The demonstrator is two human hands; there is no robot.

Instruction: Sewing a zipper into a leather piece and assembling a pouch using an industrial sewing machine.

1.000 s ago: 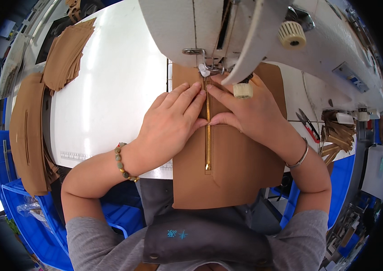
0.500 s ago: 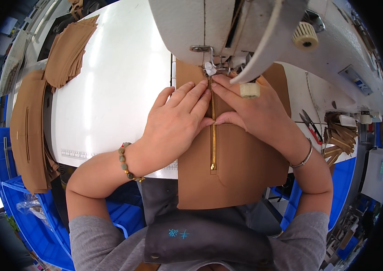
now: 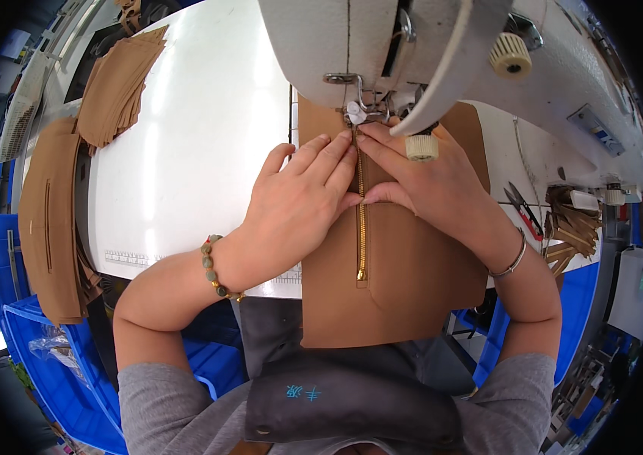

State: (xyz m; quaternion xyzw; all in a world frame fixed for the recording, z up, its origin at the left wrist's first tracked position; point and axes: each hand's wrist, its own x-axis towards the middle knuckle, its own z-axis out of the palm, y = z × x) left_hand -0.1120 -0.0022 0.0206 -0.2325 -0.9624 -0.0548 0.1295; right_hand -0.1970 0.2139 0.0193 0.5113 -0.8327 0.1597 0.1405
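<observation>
A brown leather-like panel lies under the presser foot of a white sewing machine, its near edge hanging over the table edge. A gold-toothed zipper runs down the panel, with its slider at the near end. My left hand rests flat on the panel left of the zipper, fingers stretched toward the foot. Flat on the right side lies my right hand, fingertips close to the foot, partly hidden by a cream knob. Both thumbs meet at the zipper.
At the left sit a stack of brown slotted panels and a fan of brown pieces. Snips and small brown strips lie at the right. Blue bins stand below the white table.
The panel and zipper have slid slightly forward under the foot, and my hands keep nearly the same pose on them. A metal lever now shows in the machine head's slot.
</observation>
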